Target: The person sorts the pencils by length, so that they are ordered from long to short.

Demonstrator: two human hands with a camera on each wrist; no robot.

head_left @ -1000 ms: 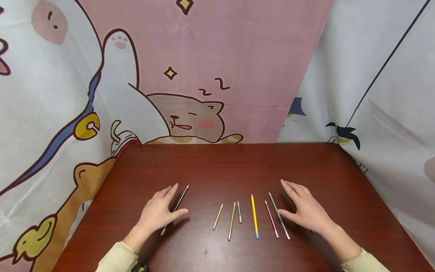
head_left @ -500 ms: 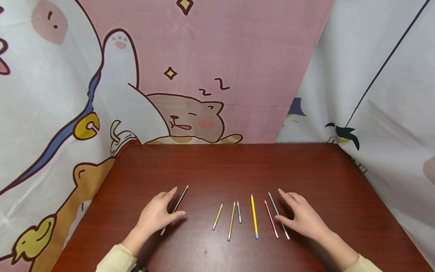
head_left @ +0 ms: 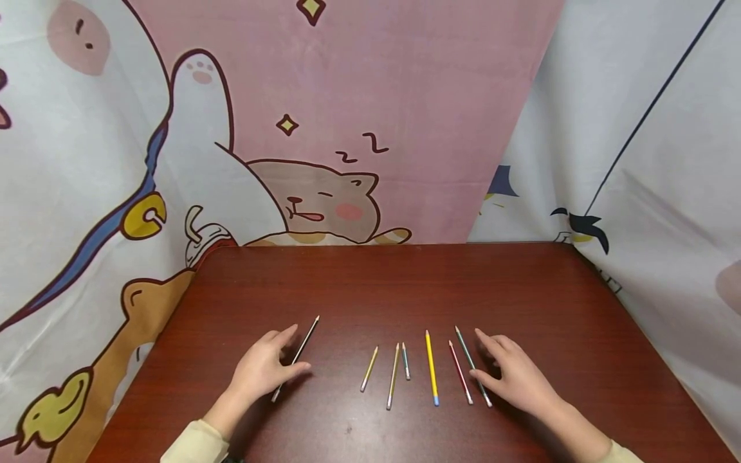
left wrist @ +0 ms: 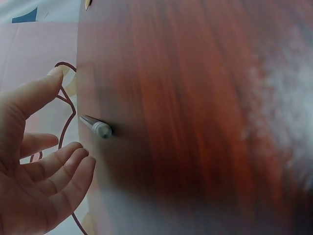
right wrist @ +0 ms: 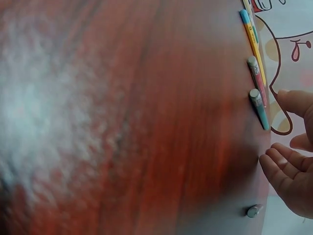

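In the head view my left hand (head_left: 262, 365) hovers over a black pencil (head_left: 303, 346), thumb and index finger spread either side of its shaft. The left wrist view shows that pencil's end (left wrist: 101, 129) beyond the relaxed fingers. My right hand (head_left: 518, 376) is beside a dark green pencil (head_left: 466, 349), its thumb tip overlapping the shaft. Next to that lies a red pencil (head_left: 460, 373). Another pencil's end (right wrist: 253, 211) shows below the right hand in the right wrist view; the hand hides it in the head view. Neither hand holds anything.
Between the hands lie a thick yellow pencil (head_left: 431, 370), a short yellowish pencil (head_left: 369, 369), a longer gold-toned pencil (head_left: 393, 378) and a short teal pencil (head_left: 406, 362). All rest on the reddish-brown table (head_left: 347, 283). A cartoon-printed cloth (head_left: 405, 96) hangs behind it.
Both hands have come slightly lower and nearer the pencils, their fingers bending a little more. The right thumb now overlaps the green pencil. The pencils keep their places.
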